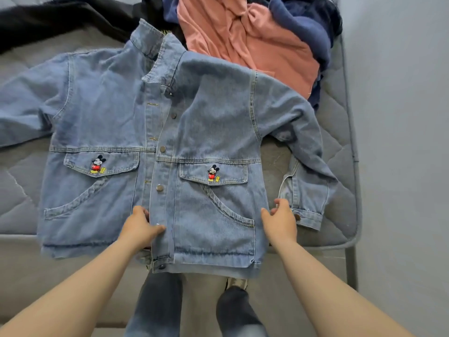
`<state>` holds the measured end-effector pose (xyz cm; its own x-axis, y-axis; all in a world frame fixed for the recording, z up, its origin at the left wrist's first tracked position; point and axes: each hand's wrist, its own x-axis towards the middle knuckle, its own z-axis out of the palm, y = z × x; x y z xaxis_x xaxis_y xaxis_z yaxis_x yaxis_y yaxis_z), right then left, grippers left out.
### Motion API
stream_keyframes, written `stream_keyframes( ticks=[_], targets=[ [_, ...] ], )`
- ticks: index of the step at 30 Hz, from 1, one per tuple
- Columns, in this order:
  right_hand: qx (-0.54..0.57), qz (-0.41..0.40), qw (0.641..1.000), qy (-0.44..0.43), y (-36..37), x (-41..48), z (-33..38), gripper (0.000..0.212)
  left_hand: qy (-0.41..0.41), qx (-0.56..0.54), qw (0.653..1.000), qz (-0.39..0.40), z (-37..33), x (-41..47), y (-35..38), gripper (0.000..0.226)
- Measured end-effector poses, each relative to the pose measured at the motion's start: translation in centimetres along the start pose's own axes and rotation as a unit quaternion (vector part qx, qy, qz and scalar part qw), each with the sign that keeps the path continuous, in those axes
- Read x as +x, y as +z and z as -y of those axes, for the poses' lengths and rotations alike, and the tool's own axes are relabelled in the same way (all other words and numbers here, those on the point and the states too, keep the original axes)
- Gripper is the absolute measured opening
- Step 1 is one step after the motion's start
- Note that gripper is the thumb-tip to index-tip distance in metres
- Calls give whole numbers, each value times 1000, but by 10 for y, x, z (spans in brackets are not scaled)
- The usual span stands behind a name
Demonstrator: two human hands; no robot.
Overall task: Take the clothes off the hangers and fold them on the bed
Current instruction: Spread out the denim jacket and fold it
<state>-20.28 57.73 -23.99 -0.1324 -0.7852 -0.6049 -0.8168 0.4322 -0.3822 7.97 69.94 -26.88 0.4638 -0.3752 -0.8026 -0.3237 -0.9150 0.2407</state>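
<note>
Jacket lies front-up, hem at near edge of bed. Our left hand pinches button strip, right hand pinches side seam, likely stretching panel flat before we fold.

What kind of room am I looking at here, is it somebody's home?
Most likely a bedroom in a home. A bare quilted mattress lies beside a plain wall, a denim jacket is spread out on it, and a heap of clothes sits at the far end.
</note>
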Motion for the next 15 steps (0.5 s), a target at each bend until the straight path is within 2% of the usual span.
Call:
stream_keyframes(
  ticks=[3,8,12,15],
  targets=[
    [10,-38,996,-75,-7,4,38,43,35,-29,998,-45,-21,12,-26,50],
    [-11,-40,982,-183,-18,22,120,35,125,-86,985,-85,-81,41,-82,39],
    [-69,-48,965,-248,-25,44,185,29,184,-128,970,-95,-135,62,-128,50],
    [-92,-90,946,-297,-30,67,229,31,226,-138,960,-88,-172,80,-157,66]
  ],
)
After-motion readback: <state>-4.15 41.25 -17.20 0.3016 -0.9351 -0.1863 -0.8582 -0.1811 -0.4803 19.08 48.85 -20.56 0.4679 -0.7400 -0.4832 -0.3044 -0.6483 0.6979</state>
